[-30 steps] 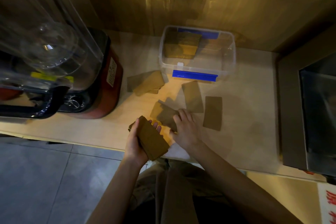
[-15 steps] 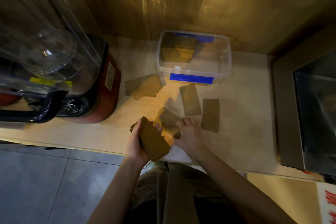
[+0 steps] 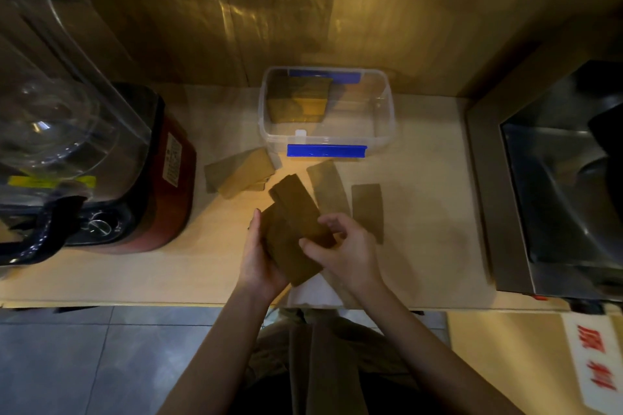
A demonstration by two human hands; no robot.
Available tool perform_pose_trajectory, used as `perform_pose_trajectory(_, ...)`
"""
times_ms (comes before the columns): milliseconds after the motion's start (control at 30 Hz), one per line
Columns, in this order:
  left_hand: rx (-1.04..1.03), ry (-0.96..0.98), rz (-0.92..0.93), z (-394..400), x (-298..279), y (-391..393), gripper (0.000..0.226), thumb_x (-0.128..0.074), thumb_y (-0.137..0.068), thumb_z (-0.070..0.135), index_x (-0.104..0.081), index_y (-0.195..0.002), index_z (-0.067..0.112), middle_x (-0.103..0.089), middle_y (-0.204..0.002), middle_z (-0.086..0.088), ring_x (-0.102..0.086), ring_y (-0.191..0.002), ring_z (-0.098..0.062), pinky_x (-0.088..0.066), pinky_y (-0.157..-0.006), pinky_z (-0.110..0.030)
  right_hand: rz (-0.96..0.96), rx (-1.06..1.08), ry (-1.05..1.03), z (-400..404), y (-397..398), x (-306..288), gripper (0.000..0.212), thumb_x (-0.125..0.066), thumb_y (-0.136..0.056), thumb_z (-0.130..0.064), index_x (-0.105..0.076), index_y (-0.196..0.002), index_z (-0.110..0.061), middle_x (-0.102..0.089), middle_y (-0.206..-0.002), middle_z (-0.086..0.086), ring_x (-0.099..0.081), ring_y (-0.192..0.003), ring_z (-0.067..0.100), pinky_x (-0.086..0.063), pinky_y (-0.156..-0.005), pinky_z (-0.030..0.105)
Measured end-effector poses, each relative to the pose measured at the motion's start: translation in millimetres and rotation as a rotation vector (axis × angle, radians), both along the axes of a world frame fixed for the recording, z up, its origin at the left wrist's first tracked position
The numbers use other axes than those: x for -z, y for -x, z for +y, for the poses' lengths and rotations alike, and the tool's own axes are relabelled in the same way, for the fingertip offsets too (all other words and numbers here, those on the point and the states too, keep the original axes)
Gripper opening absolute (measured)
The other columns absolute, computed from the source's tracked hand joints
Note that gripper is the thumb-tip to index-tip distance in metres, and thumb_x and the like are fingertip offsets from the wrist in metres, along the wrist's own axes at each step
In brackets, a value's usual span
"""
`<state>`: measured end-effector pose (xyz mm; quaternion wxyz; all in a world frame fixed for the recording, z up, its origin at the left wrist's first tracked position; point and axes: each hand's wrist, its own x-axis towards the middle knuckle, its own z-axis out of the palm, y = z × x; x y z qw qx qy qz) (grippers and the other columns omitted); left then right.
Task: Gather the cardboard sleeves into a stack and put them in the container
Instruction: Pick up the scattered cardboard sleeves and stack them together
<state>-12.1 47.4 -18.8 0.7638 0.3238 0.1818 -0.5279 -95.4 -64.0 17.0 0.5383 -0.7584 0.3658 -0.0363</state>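
My left hand (image 3: 261, 259) holds a stack of brown cardboard sleeves (image 3: 286, 251) above the counter's front edge. My right hand (image 3: 347, 251) pinches another sleeve (image 3: 298, 204) and lays it on top of that stack, its far end sticking out beyond the stack. Two single sleeves (image 3: 328, 187) (image 3: 367, 207) lie flat on the counter just right of the hands. A small pile of sleeves (image 3: 241, 172) lies to the left, near the container. The clear plastic container (image 3: 384, 131) with blue clips stands at the back and holds some sleeves (image 3: 298, 104) in its left half.
A red-based blender (image 3: 158, 178) with a clear jar fills the left of the counter. A steel appliance (image 3: 553, 199) stands at the right. A wooden wall rises behind the container. A white paper (image 3: 313, 291) lies at the counter's front edge under the hands.
My right hand has lifted the sleeve it was pressing on the counter and brought it left onto the stack in my left hand. The view has shifted slightly.
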Motion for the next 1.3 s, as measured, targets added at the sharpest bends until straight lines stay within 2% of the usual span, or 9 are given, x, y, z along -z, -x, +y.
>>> perform_pose_trajectory(133, 0.004, 0.064, -0.054, -17.1, -4.6, 1.2, 0.064, -0.043, -0.071, 0.064, -0.062, -0.112, 0.02, -0.071, -0.102, -0.008, -0.066, -0.098, -0.024, -0.056, -0.079, -0.038, 0.029, -0.013, 0.189, 6.3, 4.6, -0.6, 0.039, -0.073, -0.067, -0.039, -0.058, -0.1, -0.024, -0.06, -0.097, -0.007, -0.053, -0.088, 0.007, -0.045, -0.071, 0.015)
perform_pose_trajectory(300, 0.056, 0.125, -0.047, -29.1, -2.9, 4.2, 0.061, -0.065, -0.06, 0.061, -0.069, -0.103, 0.018, -0.067, -0.101, -0.006, -0.062, -0.098, -0.018, -0.045, -0.096, -0.038, -0.049, 0.002, 0.431, 10.9, 12.2, 11.9, 0.049, -0.065, -0.062, -0.047, -0.061, -0.1, -0.017, -0.067, -0.104, 0.005, -0.061, -0.092, 0.02, -0.053, -0.081, 0.042)
perform_pose_trajectory(433, 0.119, 0.134, -0.051, -35.2, 2.4, 5.6, 0.052, -0.068, -0.065, 0.051, -0.065, -0.104, 0.016, -0.064, -0.098, -0.004, -0.059, -0.097, -0.017, -0.049, -0.091, -0.034, -0.018, -0.062, 0.523, 6.2, 16.6, 15.8, 0.047, -0.058, -0.064, -0.048, -0.064, -0.099, -0.017, -0.068, -0.096, 0.008, -0.062, -0.089, 0.023, -0.051, -0.081, 0.04)
perform_pose_trajectory(567, 0.142, -0.043, -0.09, -40.2, 3.7, 7.2, 0.022, -0.058, -0.08, 0.035, -0.071, -0.084, 0.019, -0.068, -0.084, -0.002, -0.066, -0.083, -0.015, -0.052, -0.077, -0.034, 0.169, -0.258, 0.374, -3.4, 19.3, 16.7, 0.059, -0.041, -0.07, -0.062, -0.054, -0.115, -0.026, -0.058, -0.117, 0.001, -0.049, -0.108, 0.018, -0.04, -0.097, 0.037)
perform_pose_trajectory(733, 0.131, -0.162, -0.042, -42.3, 8.2, 3.3, 0.025, -0.053, -0.086, 0.024, -0.072, -0.071, 0.019, -0.073, -0.07, -0.001, -0.069, -0.066, -0.014, -0.055, -0.07, -0.035, 0.115, -0.128, -0.086, -34.2, 18.4, 24.4, 0.028, -0.05, -0.088, -0.043, -0.061, -0.106, -0.024, -0.064, -0.108, 0.004, -0.059, -0.098, 0.019, -0.051, -0.089, 0.046)
perform_pose_trajectory(867, 0.089, -0.176, 0.014, -41.7, 9.8, -2.8, 0.011, -0.059, -0.081, 0.022, -0.069, -0.083, 0.017, -0.074, -0.076, -0.003, -0.07, -0.073, -0.016, -0.053, -0.083, -0.041, 0.39, -0.034, 0.369, -59.4, 13.9, 54.7, 0.052, -0.054, -0.086, -0.038, -0.04, -0.132, -0.017, -0.045, -0.136, 0.013, -0.039, -0.125, 0.028, -0.034, -0.104, 0.041)
perform_pose_trajectory(1000, 0.076, -0.233, 0.023, -41.0, 9.8, -4.9, 0.013, -0.061, -0.079, 0.021, -0.066, -0.09, 0.015, -0.074, -0.078, -0.004, -0.069, -0.077, -0.017, -0.052, -0.084, -0.041, 0.554, -0.038, 0.441, -58.1, 12.4, 84.5, 0.087, -0.058, -0.079, -0.052, -0.013, -0.143, -0.015, -0.017, -0.153, 0.018, -0.018, -0.139, 0.034, -0.021, -0.113, 0.045)
perform_pose_trajectory(1133, 0.087, -0.253, 0.038, -39.7, 7.8, -9.6, 0.021, -0.065, -0.072, 0.023, -0.066, -0.091, 0.015, -0.074, -0.08, -0.004, -0.067, -0.081, -0.018, -0.048, -0.09, -0.045, 0.542, -0.033, 0.531, -54.9, 17.5, 94.9, 0.073, -0.053, -0.084, -0.047, -0.022, -0.141, -0.014, -0.029, -0.15, 0.015, -0.026, -0.137, 0.03, -0.021, -0.112, 0.044)
perform_pose_trajectory(1300, 0.102, -0.248, 0.067, -39.1, 6.6, -14.7, 0.029, -0.066, -0.066, 0.023, -0.065, -0.093, 0.015, -0.074, -0.084, -0.005, -0.067, -0.086, -0.02, -0.053, -0.077, -0.044, 0.397, 0.17, 0.456, -58.5, 16.7, 90.1, 0.078, -0.067, -0.072, -0.038, -0.028, -0.136, -0.014, -0.048, -0.136, 0.01, -0.043, -0.124, 0.027, -0.031, -0.105, 0.04)
